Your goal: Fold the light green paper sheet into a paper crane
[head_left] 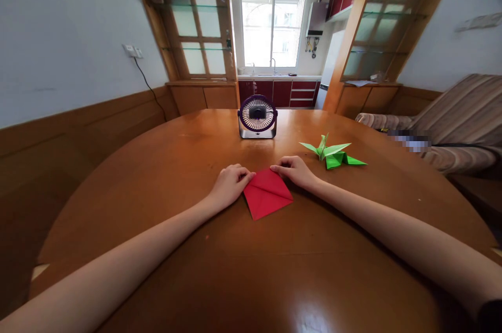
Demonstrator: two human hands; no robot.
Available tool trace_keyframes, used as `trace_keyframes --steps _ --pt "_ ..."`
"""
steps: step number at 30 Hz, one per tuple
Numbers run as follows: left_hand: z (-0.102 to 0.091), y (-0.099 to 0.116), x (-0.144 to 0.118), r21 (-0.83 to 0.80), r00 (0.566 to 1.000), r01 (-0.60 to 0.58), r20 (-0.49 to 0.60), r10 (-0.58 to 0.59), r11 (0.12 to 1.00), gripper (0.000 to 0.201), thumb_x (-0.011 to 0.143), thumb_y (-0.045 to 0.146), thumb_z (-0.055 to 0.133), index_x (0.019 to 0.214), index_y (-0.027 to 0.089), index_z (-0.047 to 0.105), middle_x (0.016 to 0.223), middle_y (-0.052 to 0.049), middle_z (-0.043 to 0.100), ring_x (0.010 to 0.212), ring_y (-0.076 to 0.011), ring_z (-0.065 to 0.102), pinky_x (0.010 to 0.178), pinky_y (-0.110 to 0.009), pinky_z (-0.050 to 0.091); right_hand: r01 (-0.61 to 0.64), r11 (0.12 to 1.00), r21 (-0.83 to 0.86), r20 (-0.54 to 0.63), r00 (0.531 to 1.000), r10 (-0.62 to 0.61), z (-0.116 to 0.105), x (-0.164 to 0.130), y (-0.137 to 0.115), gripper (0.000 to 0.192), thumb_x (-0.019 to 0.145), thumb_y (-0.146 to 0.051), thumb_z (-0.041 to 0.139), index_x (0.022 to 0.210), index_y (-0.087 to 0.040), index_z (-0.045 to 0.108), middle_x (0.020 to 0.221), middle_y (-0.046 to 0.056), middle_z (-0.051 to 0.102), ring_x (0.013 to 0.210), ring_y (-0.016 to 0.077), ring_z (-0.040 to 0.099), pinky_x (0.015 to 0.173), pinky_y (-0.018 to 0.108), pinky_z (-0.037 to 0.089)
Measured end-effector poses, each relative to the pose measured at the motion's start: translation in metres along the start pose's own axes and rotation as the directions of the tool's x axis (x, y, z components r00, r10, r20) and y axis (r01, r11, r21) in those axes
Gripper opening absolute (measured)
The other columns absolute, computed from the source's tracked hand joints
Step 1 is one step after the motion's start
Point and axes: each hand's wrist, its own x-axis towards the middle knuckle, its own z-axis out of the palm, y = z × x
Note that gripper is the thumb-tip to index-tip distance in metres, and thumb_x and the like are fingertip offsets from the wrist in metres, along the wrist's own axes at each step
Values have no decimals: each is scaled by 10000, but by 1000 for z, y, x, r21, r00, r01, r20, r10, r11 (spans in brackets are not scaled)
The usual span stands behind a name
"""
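A red sheet of folded origami paper (267, 194) lies on the table between my hands, with crease lines across its face and one corner pointing towards me. My left hand (231, 184) pinches its far left corner between thumb and fingers. At the far right corner, my right hand (294, 171) grips the edge, thumb on top and fingers curled behind. Beyond my right hand stands a green origami crane (335, 157), its wings spread. The undersides of the paper and some fingertips are hidden.
A small purple desk fan (258, 116) stands near the far edge of the round wooden table (157, 176). To the right is a striped armchair (458, 118). A cable (151, 90) hangs from a wall socket on the left. Behind are a kitchen counter and window.
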Motion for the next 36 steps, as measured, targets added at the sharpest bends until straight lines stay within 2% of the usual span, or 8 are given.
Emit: trace_keyframes --steps 5,9,12,15,17,20,25,36 --pt "-1 -9 8 291 999 -24 -28 34 956 278 851 392 572 726 165 673 805 -78 598 821 -237 554 753 -355 413 157 915 -371 93 987 -132 2 16 14 272 795 -290 603 562 -171 531 655 -15 518 625 116 467 613 259 329" --pt "1 -12 8 389 984 -137 -55 171 911 245 836 333 624 995 152 671 1047 -123 623 1012 -274 562 879 -408 432 212 797 -565 181 975 -131 6 20 14 238 845 -234 552 620 -168 507 735 6 515 696 128 486 672 261 338" --pt "6 -13 7 371 920 -381 61 387 847 257 917 244 493 1104 178 658 1252 -116 598 1164 -247 539 1002 -414 401 225 766 -602 204 971 -125 7 20 12 217 860 -222 536 651 -166 517 752 12 514 717 133 488 695 262 337" --pt "11 -13 5 267 835 -546 252 490 794 334 954 223 376 1149 187 645 1293 -81 603 1196 -188 556 1038 -354 415 224 760 -610 207 971 -120 6 19 12 213 863 -208 532 656 -162 517 752 11 509 715 132 484 694 258 334" --pt "13 -10 1 228 812 -562 335 478 795 381 946 222 355 1247 175 583 1352 -74 558 1241 -162 527 1056 -311 410 224 760 -611 207 971 -119 5 20 13 214 866 -207 535 657 -160 518 754 11 511 720 132 488 696 254 337" --pt "12 -1 -9 267 829 -518 390 401 813 468 938 270 362 1366 108 463 1464 -124 404 1349 -191 397 1126 -331 321 225 763 -606 207 971 -122 5 21 15 217 867 -207 538 656 -159 524 752 11 519 715 130 491 695 248 345" --pt "11 15 -16 300 834 -453 477 279 840 754 924 590 336 1475 80 257 1533 -168 202 1419 -289 229 1158 -426 218 235 773 -589 216 968 -130 3 23 17 206 871 -196 530 669 -158 549 763 18 542 731 134 502 705 246 354" --pt "12 35 -19 202 798 -395 558 226 896 614 881 671 357 1421 380 362 1586 -29 20 1444 -360 40 1139 -573 72 210 819 -534 206 972 -114 3 26 20 233 856 -187 563 628 -154 533 689 -8 497 691 124 477 659 238 327"
